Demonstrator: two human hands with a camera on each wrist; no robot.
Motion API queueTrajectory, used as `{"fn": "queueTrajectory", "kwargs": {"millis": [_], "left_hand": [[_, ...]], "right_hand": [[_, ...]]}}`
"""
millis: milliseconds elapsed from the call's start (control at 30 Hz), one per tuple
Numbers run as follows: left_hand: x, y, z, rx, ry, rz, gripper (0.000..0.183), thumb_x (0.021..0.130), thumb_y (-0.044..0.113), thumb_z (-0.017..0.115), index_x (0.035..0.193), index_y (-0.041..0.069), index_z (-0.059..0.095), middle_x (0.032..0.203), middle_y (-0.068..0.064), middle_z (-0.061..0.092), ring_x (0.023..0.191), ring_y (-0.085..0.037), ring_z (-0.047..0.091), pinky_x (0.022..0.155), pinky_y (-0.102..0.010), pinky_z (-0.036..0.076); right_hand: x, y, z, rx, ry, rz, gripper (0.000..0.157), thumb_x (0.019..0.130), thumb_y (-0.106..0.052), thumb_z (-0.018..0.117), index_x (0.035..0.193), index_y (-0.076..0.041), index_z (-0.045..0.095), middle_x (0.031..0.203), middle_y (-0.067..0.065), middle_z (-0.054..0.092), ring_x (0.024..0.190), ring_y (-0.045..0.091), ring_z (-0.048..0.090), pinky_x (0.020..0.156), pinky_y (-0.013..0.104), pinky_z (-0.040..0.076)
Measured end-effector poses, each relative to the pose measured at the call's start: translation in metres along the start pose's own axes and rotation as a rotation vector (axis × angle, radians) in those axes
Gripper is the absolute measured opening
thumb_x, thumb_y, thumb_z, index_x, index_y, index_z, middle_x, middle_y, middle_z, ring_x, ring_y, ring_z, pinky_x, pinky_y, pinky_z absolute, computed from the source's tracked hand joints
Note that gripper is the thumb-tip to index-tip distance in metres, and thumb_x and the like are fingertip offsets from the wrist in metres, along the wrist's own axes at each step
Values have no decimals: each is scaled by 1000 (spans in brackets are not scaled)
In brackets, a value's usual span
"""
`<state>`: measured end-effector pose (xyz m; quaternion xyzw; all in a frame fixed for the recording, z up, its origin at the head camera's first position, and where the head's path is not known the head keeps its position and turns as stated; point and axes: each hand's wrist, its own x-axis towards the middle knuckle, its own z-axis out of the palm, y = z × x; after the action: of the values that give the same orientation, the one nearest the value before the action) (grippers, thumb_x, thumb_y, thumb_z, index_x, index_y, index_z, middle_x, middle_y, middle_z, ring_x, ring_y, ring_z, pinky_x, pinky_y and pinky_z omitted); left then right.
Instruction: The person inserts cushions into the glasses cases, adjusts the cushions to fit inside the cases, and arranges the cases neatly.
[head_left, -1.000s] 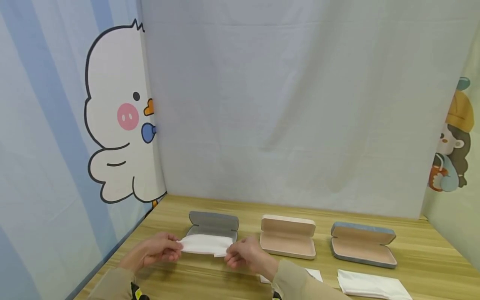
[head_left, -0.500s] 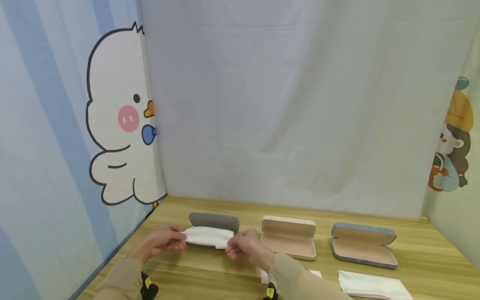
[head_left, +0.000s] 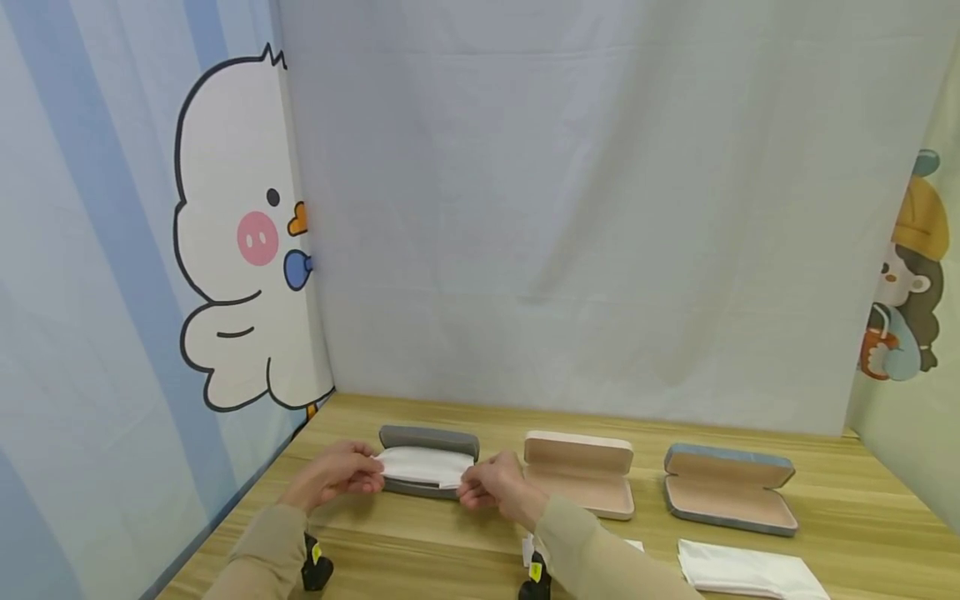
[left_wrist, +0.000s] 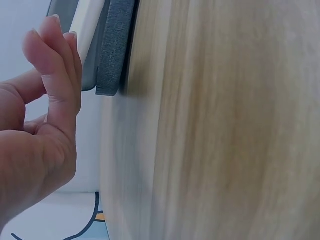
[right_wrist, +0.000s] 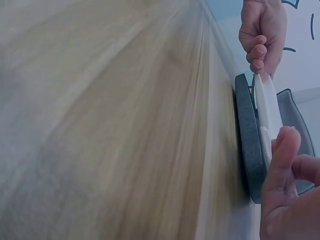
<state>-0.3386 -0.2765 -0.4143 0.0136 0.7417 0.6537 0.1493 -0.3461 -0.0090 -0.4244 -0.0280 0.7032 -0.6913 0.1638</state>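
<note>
A folded white cloth point(head_left: 423, 465) is stretched between my two hands, over the lower half of an open grey glasses case point(head_left: 429, 437). My left hand point(head_left: 337, 475) pinches the cloth's left end, and my right hand point(head_left: 498, 487) pinches its right end. In the right wrist view the cloth point(right_wrist: 270, 107) sits just above the grey case's base point(right_wrist: 248, 135). The left wrist view shows the fingers point(left_wrist: 60, 65) beside the end of the case point(left_wrist: 116, 47), with only a strip of the cloth visible.
An open cream glasses case point(head_left: 579, 454) stands right of the grey one, partly behind my right hand. Farther right is an open blue case point(head_left: 727, 492). Folded white cloths lie nearer: one point(head_left: 750, 571) before the blue case, another point(head_left: 636, 545) mostly under my right forearm.
Both hands have carried the white cloth away from me and slightly right, from in front of the grey case to over its base. The other cases and cloths stay put.
</note>
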Motion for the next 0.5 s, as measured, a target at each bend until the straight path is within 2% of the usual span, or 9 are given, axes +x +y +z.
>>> {"fn": "queueTrajectory", "kwargs": {"millis": [167, 500], "left_hand": [[3, -4, 4, 67, 62, -4, 30, 92, -3, 52, 117, -13, 39, 64, -2, 65, 55, -6, 63, 50, -15, 51], [4, -3, 18, 206, 175, 19, 18, 86, -6, 53, 102, -7, 45, 56, -4, 60, 45, -7, 56, 41, -16, 44]], "right_hand": [[1, 2, 1, -24, 5, 5, 15, 83, 6, 60, 93, 15, 65, 54, 3, 64, 43, 7, 59, 43, 18, 51], [3, 3, 3, -58, 46, 4, 11, 81, 7, 58, 83, 14, 67, 51, 2, 61, 40, 7, 56, 40, 18, 49]]}}
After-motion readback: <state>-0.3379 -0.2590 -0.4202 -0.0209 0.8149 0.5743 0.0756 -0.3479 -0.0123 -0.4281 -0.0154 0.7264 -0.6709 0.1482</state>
